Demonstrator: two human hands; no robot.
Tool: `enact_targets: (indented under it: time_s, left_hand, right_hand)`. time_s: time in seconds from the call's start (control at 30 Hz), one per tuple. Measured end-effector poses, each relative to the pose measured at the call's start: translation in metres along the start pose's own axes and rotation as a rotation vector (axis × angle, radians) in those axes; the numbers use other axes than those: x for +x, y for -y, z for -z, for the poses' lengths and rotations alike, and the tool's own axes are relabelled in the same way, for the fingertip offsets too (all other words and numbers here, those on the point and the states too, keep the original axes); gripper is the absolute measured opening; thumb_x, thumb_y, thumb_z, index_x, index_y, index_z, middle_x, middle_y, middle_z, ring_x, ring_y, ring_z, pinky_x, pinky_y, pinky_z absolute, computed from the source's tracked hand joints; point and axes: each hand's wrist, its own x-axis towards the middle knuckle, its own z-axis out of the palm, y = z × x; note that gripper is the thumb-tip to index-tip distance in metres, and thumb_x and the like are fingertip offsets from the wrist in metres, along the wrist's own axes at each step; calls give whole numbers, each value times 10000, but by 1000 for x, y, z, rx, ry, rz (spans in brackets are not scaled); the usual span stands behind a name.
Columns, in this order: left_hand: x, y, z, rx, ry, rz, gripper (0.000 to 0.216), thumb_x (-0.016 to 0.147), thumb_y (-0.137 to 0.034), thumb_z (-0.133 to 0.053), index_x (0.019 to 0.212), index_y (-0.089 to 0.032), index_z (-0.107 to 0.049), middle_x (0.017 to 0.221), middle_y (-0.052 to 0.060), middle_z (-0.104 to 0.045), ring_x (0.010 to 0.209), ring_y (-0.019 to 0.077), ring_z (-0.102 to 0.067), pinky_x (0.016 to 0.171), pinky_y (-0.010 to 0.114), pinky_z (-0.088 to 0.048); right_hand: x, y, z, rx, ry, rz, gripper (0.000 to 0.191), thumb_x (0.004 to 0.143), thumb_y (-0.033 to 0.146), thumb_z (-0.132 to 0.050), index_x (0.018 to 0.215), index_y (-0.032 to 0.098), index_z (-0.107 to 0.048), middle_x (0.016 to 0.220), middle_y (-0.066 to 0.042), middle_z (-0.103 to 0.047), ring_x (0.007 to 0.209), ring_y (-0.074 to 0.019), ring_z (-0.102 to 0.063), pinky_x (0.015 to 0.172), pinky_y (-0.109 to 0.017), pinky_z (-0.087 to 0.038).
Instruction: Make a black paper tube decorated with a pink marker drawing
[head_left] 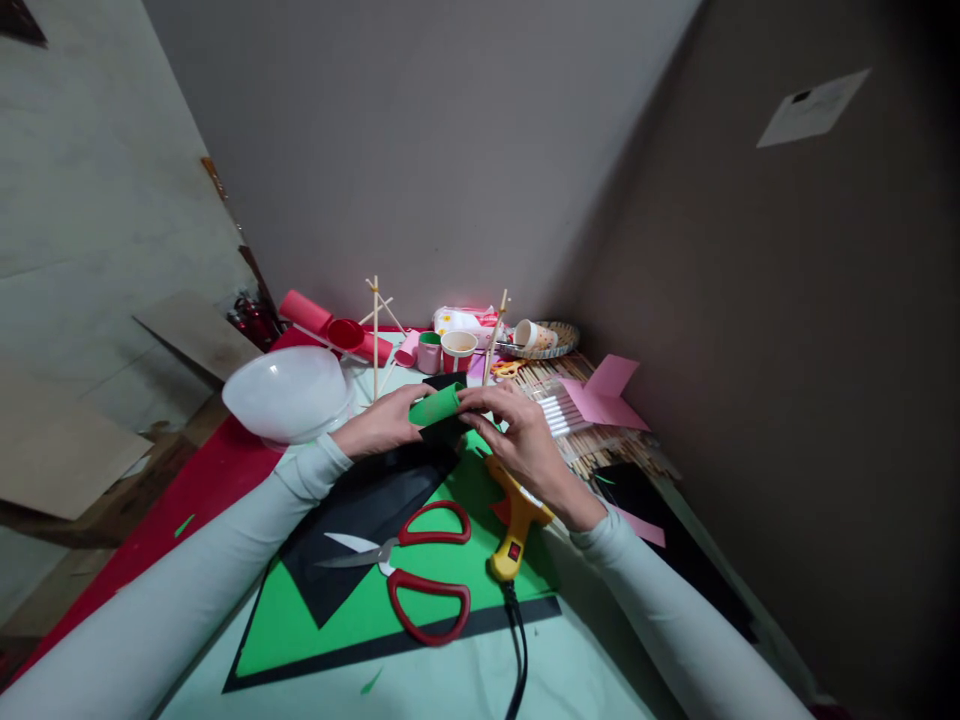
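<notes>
Between my hands is a green paper tube (436, 405), with a piece of black paper against it. My left hand (386, 422) is closed round the tube's left end. Its right end lies at the fingers of my right hand (517, 430), which are bent and pinched near its rim. Below them, red-handled scissors (429, 572) lie with blades apart on black paper (360, 510) and a green sheet (300, 630). A yellow glue gun (517, 520) rests under my right hand, its black cord running toward me.
On the left stands a translucent white plastic container (289, 392). Behind are red paper rolls (307, 312), a paper cup (459, 350), stick frames (376, 340) and a woven tray (564, 340). To the right lie bundled sticks (600, 455) and folded pink paper (607, 395). Walls close off the back and right.
</notes>
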Motion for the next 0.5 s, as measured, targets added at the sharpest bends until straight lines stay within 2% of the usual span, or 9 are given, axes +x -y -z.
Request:
enact_targets:
  time_s: [0.07,0.13,0.27,0.37,0.5]
  left_hand:
    - [3,3,3,53,-56,-3,588,534,-346,-884,1074,-180,-720,1118,91,-753,1124,357,-661,1027,470,-482]
    - [8,9,5,95,-131,16,597,582,-390,-870,1115,-180,-701,1139,91,-752,1124,360,-668,1010,474,-498]
    - [25,25,4,170,-289,113,514,779,-423,-798,1205,-174,-651,1161,102,-735,1095,333,-688,941,469,-547]
    - [40,33,0,231,-350,210,418,941,-395,-701,1285,-169,-625,1255,113,-683,1086,272,-684,928,474,-575]
    - [57,36,-3,318,-382,294,407,981,-371,-667,1337,-183,-609,1337,118,-639,1123,267,-670,932,487,-588]
  right_hand:
    - [4,4,8,-28,-68,-7,61,887,194,-708,881,236,-752,1016,-52,-779,944,-240,-626,870,-379,-475]
    - [8,5,20,-66,-188,-51,45,875,205,-698,873,230,-736,948,-56,-747,901,-243,-587,840,-385,-447]
    - [14,5,44,-44,-405,-177,53,865,265,-689,875,215,-677,768,-3,-595,719,-183,-478,706,-330,-377]
    - [17,4,53,103,-431,-236,135,858,336,-695,864,213,-639,735,29,-546,669,-141,-461,657,-293,-361]
    - [20,4,52,340,-386,-300,201,827,376,-713,885,207,-621,778,25,-570,682,-117,-500,641,-260,-399]
